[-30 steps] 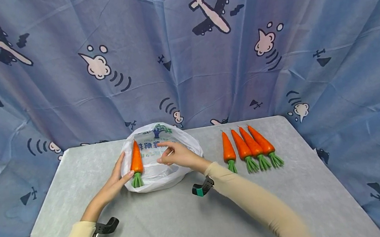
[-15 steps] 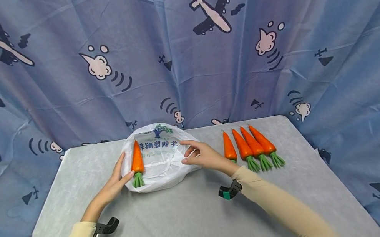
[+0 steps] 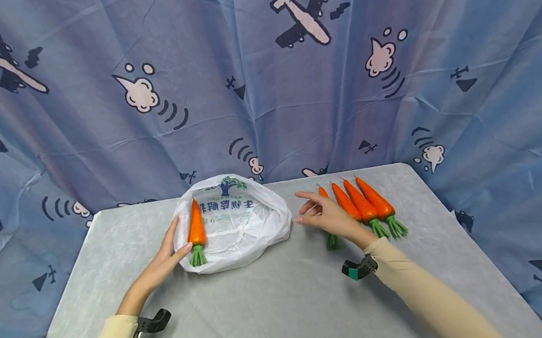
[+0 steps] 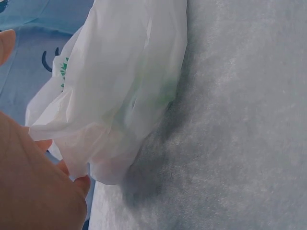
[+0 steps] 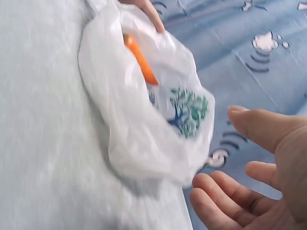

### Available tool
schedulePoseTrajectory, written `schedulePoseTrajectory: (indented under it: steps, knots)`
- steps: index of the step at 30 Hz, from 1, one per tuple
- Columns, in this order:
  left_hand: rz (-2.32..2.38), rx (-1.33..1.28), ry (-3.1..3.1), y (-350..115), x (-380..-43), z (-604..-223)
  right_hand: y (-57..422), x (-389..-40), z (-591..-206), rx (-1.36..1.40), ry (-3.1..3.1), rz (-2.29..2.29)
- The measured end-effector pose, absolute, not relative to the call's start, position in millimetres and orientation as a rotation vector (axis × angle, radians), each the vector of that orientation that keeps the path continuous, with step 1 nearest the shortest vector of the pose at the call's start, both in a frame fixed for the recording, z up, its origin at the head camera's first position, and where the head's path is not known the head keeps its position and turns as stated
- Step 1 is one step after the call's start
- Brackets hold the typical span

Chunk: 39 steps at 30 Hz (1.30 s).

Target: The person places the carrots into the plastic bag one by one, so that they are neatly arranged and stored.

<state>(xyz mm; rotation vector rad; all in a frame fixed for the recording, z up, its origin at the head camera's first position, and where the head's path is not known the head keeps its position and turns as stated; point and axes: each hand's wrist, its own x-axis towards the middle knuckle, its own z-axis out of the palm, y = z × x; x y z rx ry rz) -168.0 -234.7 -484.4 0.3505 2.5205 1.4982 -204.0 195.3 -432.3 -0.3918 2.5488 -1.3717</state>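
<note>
A white plastic bag (image 3: 240,252) lies on its side on the table, its mouth spread wide. One orange carrot (image 3: 196,226) with green stalks (image 3: 197,255) rests inside at the left. My left hand (image 3: 162,263) holds the bag's left rim, the thumb over the edge near the stalks; in the left wrist view, the bag partly hides its fingers. Nothing is in my right hand (image 3: 327,215), which hovers right of the bag, its fingers loosely bent. It partly covers the leftmost carrot (image 3: 323,191) of several on the table; another carrot (image 3: 375,196) lies at the right end of that row.
A grey-white cloth covers the table (image 3: 266,312). Behind it hangs a blue curtain (image 3: 225,113) printed with planes. Each wrist wears a black strap device, such as the right wrist strap (image 3: 359,267).
My right hand has moved from over the bag's mouth rightwards to the row of carrots. My left hand stays on the bag, and the carrot in it has not shifted noticeably.
</note>
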Motion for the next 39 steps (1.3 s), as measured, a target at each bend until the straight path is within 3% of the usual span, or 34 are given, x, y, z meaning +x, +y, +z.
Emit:
schedulePoseTrajectory:
  steps: [15,39]
  knots:
    - [1.529,0.386,2.524,-233,-169,-487,244,-213,-450,-0.121,2.702,-1.331]
    - [1.511,0.359,2.518,-233,-170,-489,248,-216,-459,0.02,2.783,-1.16]
